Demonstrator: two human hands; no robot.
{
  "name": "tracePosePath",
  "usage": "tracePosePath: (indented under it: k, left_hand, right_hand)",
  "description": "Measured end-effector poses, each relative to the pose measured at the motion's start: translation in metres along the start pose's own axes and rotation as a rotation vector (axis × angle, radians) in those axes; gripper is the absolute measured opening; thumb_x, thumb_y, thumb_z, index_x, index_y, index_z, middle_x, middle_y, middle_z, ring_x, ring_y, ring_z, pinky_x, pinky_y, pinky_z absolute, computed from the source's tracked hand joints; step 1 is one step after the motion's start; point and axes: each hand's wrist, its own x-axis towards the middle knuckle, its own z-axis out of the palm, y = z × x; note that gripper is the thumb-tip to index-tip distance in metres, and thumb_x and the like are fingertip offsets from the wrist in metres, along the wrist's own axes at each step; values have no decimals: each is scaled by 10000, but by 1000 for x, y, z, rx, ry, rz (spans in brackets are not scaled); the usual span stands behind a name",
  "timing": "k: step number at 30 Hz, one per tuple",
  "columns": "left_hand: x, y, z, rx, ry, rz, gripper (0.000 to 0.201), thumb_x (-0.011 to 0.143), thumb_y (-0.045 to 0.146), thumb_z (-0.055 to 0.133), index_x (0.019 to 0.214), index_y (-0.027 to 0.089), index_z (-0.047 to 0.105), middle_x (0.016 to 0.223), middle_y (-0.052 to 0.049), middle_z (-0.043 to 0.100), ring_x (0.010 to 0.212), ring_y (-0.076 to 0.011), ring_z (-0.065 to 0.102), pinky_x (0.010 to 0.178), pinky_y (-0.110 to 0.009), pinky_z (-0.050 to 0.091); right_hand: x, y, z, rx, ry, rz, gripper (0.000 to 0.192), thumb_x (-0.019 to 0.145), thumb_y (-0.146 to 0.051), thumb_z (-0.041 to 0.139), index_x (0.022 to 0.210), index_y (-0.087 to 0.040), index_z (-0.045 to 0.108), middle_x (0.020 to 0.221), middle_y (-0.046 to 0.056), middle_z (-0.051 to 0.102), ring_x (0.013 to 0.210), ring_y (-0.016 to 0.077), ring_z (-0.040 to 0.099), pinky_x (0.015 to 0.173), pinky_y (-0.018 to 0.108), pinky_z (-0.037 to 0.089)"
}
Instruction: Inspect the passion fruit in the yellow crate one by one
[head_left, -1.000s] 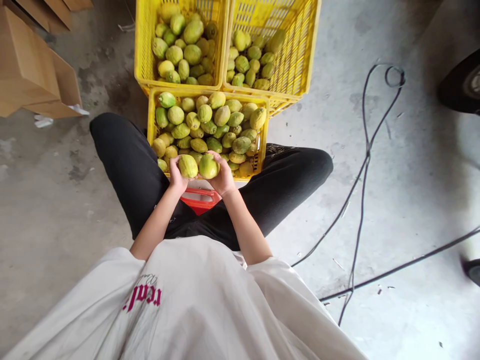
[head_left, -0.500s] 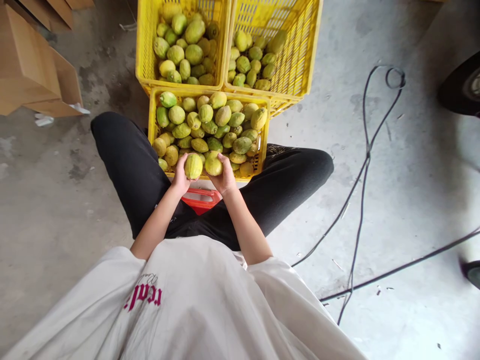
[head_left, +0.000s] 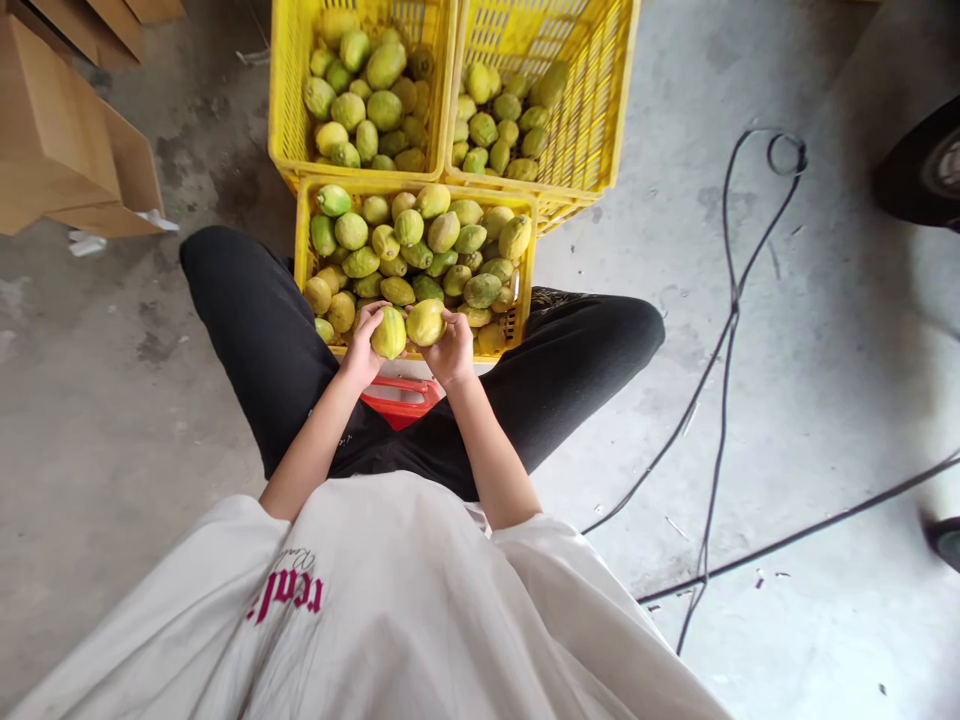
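My left hand [head_left: 363,352] is closed around a yellow-green striped oval fruit [head_left: 389,333], thumb along its side. In my right hand [head_left: 453,350] is a yellower oval fruit [head_left: 426,322], gripped from the right and tilted. The two fruits are side by side, close together, over the near edge of a low yellow crate [head_left: 303,245]. That crate is full of similar ridged green and yellow fruits [head_left: 409,228], which look like small papayas. The fingers under both held fruits are partly hidden.
Two deeper yellow crates, the left one [head_left: 279,90] and the right one [head_left: 622,100], stand behind, each with several such fruits. A red plastic handle [head_left: 401,408] shows between my legs. Cardboard boxes [head_left: 56,130] are at left. A black cable [head_left: 726,380] lies on the floor at right, near a dark wheel [head_left: 926,170].
The right-hand fruit has turned and tilted, coming up slightly toward the left-hand one. The left-hand fruit has shifted only a little. Both hands still hold the same fruits.
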Motion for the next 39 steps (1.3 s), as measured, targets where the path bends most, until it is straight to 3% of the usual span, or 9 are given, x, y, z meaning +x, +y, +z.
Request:
tracePosePath:
  k: [5,10,14,18,21,26,33,37,39]
  left_hand:
    - [-4,-1,0,26,-72,61,172,1152,150,800,1218,291,727,1162,-10,796,1051,-209,838,926,-304,752]
    - [1,-6,-1,65,-96,74,304,1047,66,927,1176,271,745,1086,5,822,977,-166,817,868,-241,678]
    - [3,-6,-2,69,-75,126,291,1022,21,931,1123,248,780,1031,12,818,943,-141,804,843,-193,657]
    - [0,-3,1,50,-13,131,226,1073,61,864,1097,250,743,1019,13,794,900,-149,788,798,-198,667]
    - [-2,0,3,-12,10,83,78,1167,179,767,1126,245,766,1090,-49,821,1060,-227,858,888,-283,750]
    - [-1,0,3,-50,20,45,70,1131,255,818,1198,274,808,1220,-105,845,1326,-336,881,978,-373,810]
    - [-5,-4,3,62,-89,105,256,1035,139,906,1228,278,809,1215,-48,781,1271,-281,839,1055,-361,791]
    - [-8,-3,4,75,-77,101,316,1001,126,955,1233,277,802,1198,-34,757,1114,-234,824,936,-295,753]
    - [-10,-1,5,72,-56,104,298,1020,113,929,1235,278,806,1231,-35,756,1065,-216,814,875,-275,732]
  right_hand:
    - [1,1,3,-27,65,-81,262,1032,-471,880,1160,-331,699,1066,-3,856,1209,283,904,1032,403,791]
    - [-2,1,-1,-36,70,-124,333,952,-335,968,1151,-342,701,1054,-55,799,1035,202,835,915,275,739]
    - [-2,1,-1,-22,49,-118,239,973,-358,886,1165,-342,744,1093,-32,814,1050,215,831,831,263,729]
    - [-1,0,0,-21,-19,-92,240,976,-424,817,1185,-347,726,1170,-3,859,1265,282,873,938,362,795]
    - [0,-3,1,-17,15,-82,196,989,-423,789,1147,-351,699,1136,6,851,1351,305,865,957,393,804]
    - [0,-8,2,-76,95,-110,286,974,-429,941,1129,-354,713,1084,-7,783,1210,299,844,884,386,800]
    - [-5,-9,1,-136,132,-101,233,1084,-396,908,1194,-329,714,1097,-39,747,1019,208,761,683,234,647]
    - [-8,-6,4,-102,124,-86,85,1154,-383,762,1189,-309,738,1147,-33,760,1039,193,731,656,227,573]
    - [-9,-6,6,-72,101,-86,106,1131,-374,714,1195,-308,765,1186,-23,783,1067,207,739,706,246,614]
